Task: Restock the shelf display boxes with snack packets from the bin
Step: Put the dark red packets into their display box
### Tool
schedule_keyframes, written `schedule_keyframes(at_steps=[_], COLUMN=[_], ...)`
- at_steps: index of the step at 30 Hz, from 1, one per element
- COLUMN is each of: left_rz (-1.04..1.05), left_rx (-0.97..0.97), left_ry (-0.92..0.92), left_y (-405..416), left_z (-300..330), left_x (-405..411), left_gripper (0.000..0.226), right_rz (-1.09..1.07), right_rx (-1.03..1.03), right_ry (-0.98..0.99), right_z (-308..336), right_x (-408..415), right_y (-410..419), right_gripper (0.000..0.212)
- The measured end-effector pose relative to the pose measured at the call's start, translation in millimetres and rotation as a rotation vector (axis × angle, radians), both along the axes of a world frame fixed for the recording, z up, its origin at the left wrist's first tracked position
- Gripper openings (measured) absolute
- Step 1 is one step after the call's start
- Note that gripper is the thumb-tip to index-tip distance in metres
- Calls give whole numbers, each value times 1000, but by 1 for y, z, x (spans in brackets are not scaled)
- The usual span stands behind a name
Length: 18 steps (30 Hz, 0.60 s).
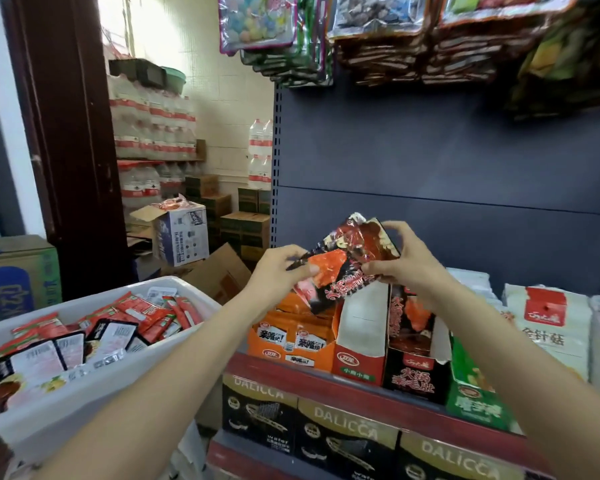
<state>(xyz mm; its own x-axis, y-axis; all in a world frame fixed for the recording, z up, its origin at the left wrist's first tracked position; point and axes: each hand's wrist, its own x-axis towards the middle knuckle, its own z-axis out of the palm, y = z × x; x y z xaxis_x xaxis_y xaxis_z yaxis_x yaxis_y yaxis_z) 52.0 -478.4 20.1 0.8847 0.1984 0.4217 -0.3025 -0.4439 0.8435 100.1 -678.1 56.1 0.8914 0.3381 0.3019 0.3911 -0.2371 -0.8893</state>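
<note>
1. Shelf [326, 384] – right side, red front edge; display boxes stand in a row on it.
2. White bin [84, 407] – near left, heaped with snack packets [94, 332].
3. Black display box [414, 368] – mid-row, between a red-and-white box [359, 341] and a green one.
4. Left hand [278, 277] and right hand [407, 259] both pinch a bunch of black-and-red packets [340, 261], held above the boxes.
</note>
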Motion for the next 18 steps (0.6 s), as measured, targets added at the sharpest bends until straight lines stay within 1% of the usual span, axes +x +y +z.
schedule_keyframes(at_steps=[1,2,3,4,5,6,7,8,9,10,12,16,18], left_rz=[10,48,99,130,111,41,-59,-126,-136,-104,3,167,235], left_rx=[35,40,-5,-124,-291,-448,-555,-585,-551,-492,-334,-20,133], left_ry=[-24,-56,-84,-91,-73,-31,14,48,60,51,4,-103,-128], left_y=[-5,-9,-16,-22,-28,-33,-39,-44,-48,-52,-58,-68,-72], left_z=[1,2,3,4,6,8,9,8,7,6,6,14,18], left_x=[2,5,7,9,11,15,17,18,20,22,27,35,37], left_gripper=[6,11,17,23,31,37,38,34,28,22,15,22,26], right_rz=[23,40,32,5,-28,-60,-91,-122,-149,-167,-174,-205,-266], right_rx=[-78,-116,-114,-88,-49,-12,12,4,-32,-97,-230,-374,-393], right_ry=[-14,-18,-20,-26,-28,-39,-58,-78,-94,-102,-109,-193,-216], right_z=[4,7,9,10,11,10,9,8,7,5,3,7,10], right_x=[0,2,3,4,4,5,6,8,10,14,18,22,27], right_y=[-7,-12,-17,-20,-23,-26,-29,-33,-36,-41,-51,-66,-73], right_gripper=[53,45,34,24,18,15,14,13,14,14,19,34,47])
